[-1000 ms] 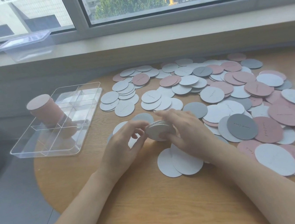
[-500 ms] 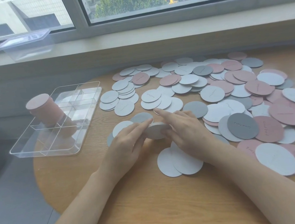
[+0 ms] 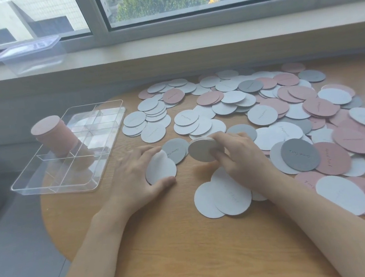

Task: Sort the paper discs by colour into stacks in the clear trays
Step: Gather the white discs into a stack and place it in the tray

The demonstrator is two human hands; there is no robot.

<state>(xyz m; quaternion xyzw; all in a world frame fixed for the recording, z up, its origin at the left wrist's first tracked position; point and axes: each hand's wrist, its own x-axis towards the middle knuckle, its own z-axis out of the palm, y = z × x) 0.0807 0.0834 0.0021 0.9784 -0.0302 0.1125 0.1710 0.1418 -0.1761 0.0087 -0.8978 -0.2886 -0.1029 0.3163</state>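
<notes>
- Nearest the table (image 3: 167, 249) edge, two pale discs (image 3: 223, 196) lie overlapped, at about 6 o'clock from the right hand and partly under its wrist.
- The left hand (image 3: 133, 178) lies low on the wood, fingers nearly straight, thumb stretched along the near rim of a pale disc (image 3: 161, 170); fingertips rest at its far rim. It presses or frames the disc rather than lifting it; whether the disc has left the table I cannot tell.
- At 1 o'clock from that disc a grey disc (image 3: 176, 152) lies flat, partly tucked behind it.
- The right hand (image 3: 238, 154) has fingers curled round a thin stack (image 3: 202, 151) of discs, held tilted off the table, grey face toward us, thumb below and fingers over the top edge.
- At 3 o'clock from the right hand sits a dark grey disc (image 3: 299, 154) atop pale and pink ones.
- The loose heap (image 3: 264, 106) of pale, pink and grey discs spreads from 12 to 3 o'clock across the far table.
- At 10 o'clock from the left hand the tray (image 3: 53, 187) rests on the table's left edge, with a tall pink stack (image 3: 55, 137) in a left compartment; which one exactly I cannot tell.
- Farther, at 11 o'clock, a clear tub (image 3: 31, 55) sits on the sill (image 3: 189, 46).
</notes>
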